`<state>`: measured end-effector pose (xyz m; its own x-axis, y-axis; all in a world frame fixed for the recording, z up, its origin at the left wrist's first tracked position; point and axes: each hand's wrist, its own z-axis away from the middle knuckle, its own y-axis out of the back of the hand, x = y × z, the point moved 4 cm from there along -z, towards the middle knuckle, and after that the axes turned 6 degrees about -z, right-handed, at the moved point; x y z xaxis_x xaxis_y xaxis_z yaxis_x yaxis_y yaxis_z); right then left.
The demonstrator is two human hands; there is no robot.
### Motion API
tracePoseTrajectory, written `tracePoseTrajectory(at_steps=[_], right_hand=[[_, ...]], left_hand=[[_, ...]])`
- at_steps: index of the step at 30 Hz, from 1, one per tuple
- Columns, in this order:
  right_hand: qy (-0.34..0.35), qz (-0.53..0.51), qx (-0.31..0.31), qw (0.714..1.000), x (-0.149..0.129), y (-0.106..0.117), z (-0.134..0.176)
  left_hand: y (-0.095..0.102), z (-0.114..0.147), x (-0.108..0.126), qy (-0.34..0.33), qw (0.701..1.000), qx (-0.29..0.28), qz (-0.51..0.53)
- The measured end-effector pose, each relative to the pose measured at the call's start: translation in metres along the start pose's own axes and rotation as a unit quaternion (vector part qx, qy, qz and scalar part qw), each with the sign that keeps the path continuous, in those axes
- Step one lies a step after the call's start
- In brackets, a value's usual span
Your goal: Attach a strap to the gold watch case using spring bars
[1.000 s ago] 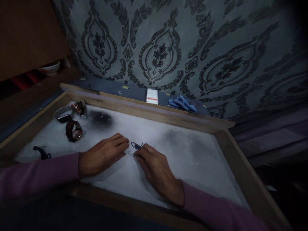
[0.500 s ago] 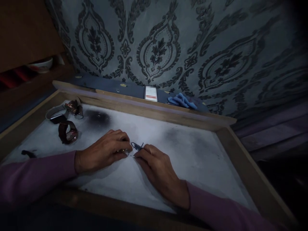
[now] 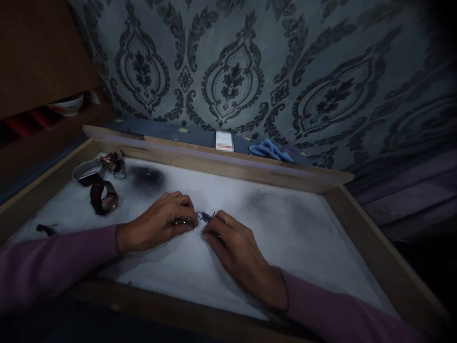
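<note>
My left hand [image 3: 160, 223] is closed, its fingers curled around a small shiny gold-coloured piece [image 3: 180, 221] that is mostly hidden. Facing it, my right hand [image 3: 239, 255] pinches a thin metal tool [image 3: 198, 233], whose narrow tip points toward my left fingertips. Just behind the fingertips, between the hands, shows a small dark item [image 3: 205, 217] with a thin loop; my right fingers cover part of it, and I cannot tell its kind. Both hands are low over the white surface [image 3: 293, 267] of a wooden-framed tray.
At the tray's far left are a brown-strapped watch [image 3: 103, 197], a light-banded watch [image 3: 87, 172] and a copper-coloured watch [image 3: 113, 162]. A small black piece [image 3: 45, 230] lies nearer. Beyond the raised wooden rim [image 3: 200, 156] are a small white box [image 3: 224, 142] and a blue cloth [image 3: 271, 150].
The view has shifted slightly, so the tray sits a little to the right. Both hands keep nearly the same pose; more of the right hand's tool shows between the fingers.
</note>
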<state>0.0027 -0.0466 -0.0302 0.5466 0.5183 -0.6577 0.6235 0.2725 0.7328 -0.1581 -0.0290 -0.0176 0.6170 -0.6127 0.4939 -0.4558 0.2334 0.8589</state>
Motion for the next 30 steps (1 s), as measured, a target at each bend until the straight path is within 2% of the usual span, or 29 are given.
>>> tracePoseTrajectory(at_steps=[8, 18, 30], right_hand=[[0.027, 0.021, 0.006, 0.999, 0.0020, -0.0021, -0.0004], [0.023, -0.020, -0.013, 0.999, 0.0046, 0.0000, -0.0017], [0.021, -0.017, -0.014, 1.000, 0.0053, 0.0007, -0.0038]], left_hand=[[-0.0016, 0.0007, -0.0012, 0.000, 1.000, 0.019, -0.010], [-0.0031, -0.0001, -0.0018, 0.004, 1.000, 0.023, -0.014], [-0.0057, -0.0007, -0.0049, 0.014, 1.000, 0.019, -0.012]])
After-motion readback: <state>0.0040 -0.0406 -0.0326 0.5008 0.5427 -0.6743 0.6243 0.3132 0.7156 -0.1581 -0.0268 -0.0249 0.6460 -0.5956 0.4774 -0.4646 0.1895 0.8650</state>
